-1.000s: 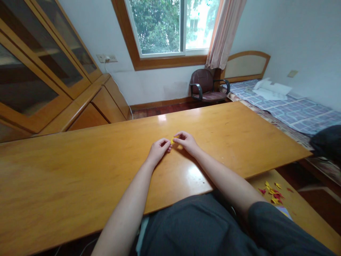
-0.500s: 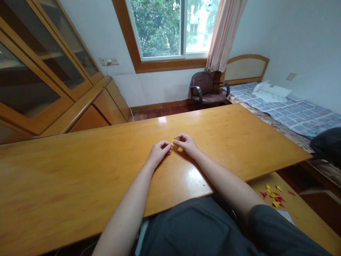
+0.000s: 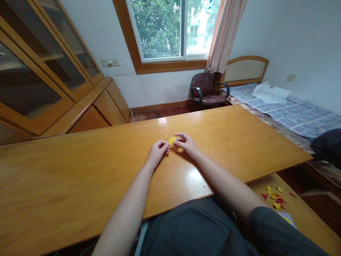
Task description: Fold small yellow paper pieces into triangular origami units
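A small folded piece of yellow paper is between my two hands, just above the table. My left hand pinches its left end between thumb and forefinger. My right hand grips the right side with thumb and fingers, the forefinger reaching along its far edge. The exact fold of the paper is too small to make out. Both forearms lean over the near edge of the table.
Lower right, a lower wooden surface bears several red and yellow folded-paper figures and a stack of paper sheets. A brown armchair stands beyond the table, a bed at the right, a glass-door cabinet at the left.
My left hand has moved slightly left, away from my right hand. More of the yellow paper shows between them. My right hand has stayed nearly in place.
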Tool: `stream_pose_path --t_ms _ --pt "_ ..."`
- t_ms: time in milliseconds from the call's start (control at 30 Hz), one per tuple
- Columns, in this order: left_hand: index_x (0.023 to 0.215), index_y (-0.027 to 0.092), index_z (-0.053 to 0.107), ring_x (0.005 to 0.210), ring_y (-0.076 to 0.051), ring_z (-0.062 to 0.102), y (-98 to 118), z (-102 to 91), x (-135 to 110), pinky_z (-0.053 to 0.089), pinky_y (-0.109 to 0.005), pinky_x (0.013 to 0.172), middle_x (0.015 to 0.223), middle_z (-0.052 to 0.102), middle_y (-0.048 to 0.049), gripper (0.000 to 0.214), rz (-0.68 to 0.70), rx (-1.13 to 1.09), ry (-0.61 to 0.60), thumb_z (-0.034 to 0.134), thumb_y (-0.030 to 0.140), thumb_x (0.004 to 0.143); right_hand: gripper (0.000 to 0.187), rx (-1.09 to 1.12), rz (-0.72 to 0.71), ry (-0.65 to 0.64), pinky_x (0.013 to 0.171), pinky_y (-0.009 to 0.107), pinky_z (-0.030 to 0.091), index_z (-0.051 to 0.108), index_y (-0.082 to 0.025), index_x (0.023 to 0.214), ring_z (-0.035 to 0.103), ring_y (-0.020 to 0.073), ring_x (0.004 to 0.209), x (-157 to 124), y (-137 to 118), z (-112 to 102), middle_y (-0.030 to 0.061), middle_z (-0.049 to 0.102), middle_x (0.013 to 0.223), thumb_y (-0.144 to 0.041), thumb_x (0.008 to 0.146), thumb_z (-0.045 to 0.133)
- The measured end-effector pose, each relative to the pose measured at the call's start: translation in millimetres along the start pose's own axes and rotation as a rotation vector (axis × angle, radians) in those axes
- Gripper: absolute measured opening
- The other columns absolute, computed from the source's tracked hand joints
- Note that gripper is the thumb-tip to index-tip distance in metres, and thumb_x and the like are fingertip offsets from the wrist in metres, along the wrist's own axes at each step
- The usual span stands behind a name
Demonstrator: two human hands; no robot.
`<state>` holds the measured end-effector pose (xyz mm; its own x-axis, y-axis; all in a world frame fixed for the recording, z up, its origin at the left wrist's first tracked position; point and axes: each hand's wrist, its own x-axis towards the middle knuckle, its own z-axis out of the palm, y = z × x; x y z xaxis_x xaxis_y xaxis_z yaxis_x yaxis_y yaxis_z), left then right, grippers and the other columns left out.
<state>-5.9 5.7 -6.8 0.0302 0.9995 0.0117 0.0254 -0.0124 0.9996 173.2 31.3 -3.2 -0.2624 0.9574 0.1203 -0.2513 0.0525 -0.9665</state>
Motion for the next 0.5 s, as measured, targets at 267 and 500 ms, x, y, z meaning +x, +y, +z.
stream_pose_path --t_ms 267,500 --pt "0.076 0.016 0.061 0.057 -0.012 0.058 4.9 3.7 -4.4 0.048 -0.024 0.059 0.064 0.063 -0.0002 0.031 0.022 0.086 -0.084 0.071 0.046 0.072 0.045 -0.028 0.026 -0.017 0.069 0.027 0.045 0.058 -0.019 0.101 0.058 0.0116 0.066 1.1 3.1 -0.3 -0.0050 0.061 0.070 -0.033 0.064 0.079" --pt "0.073 0.017 0.061 0.057 -0.013 0.058 3.9 3.1 -4.4 0.046 -0.024 0.059 0.063 0.063 -0.0001 0.029 0.050 0.157 -0.070 0.069 0.045 0.073 0.045 -0.080 -0.004 -0.059 0.065 0.025 0.043 0.058 -0.019 0.102 0.055 0.0100 0.063 0.2 5.1 1.6 -0.0058 0.059 0.067 -0.033 0.065 0.078"
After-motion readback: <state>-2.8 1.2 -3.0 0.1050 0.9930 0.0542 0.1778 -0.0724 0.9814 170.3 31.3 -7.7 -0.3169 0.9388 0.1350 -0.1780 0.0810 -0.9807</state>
